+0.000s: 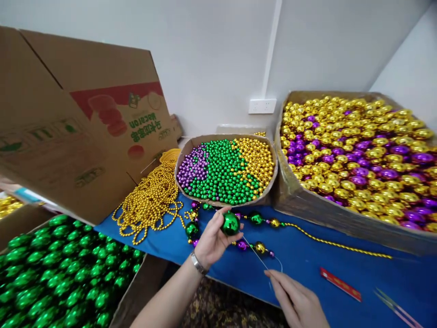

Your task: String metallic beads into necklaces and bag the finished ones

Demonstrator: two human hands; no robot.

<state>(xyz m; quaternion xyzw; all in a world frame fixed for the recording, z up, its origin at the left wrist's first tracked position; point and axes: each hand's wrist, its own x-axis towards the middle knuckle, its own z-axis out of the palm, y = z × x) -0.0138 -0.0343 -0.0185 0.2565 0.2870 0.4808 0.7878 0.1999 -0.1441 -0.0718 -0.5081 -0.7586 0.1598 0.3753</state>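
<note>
Green ball (230,223) is sitting in the curled left hand (213,237) as the right hand (296,296) is pinching thread (255,253). Strung beads (260,247) are lying on the desk (300,266).

Pretty bright in here tbh: soft, cool, even light that looks to come mostly from above, since the green baubles (51,259) catch little white glints on top. The green ball (231,223) in the left hand (212,240) has a shiny highlight too. The pale wall (205,68) darkens toward the top right corner, and the patterned cloth (218,305) below the blue table (303,269) sits in murky shadow. Wide lens really stretches the carton (95,127) and the gold and purple baubles (360,180). Middle's fairly crisp, but the tweezers (398,306) look kinda smeary
</note>
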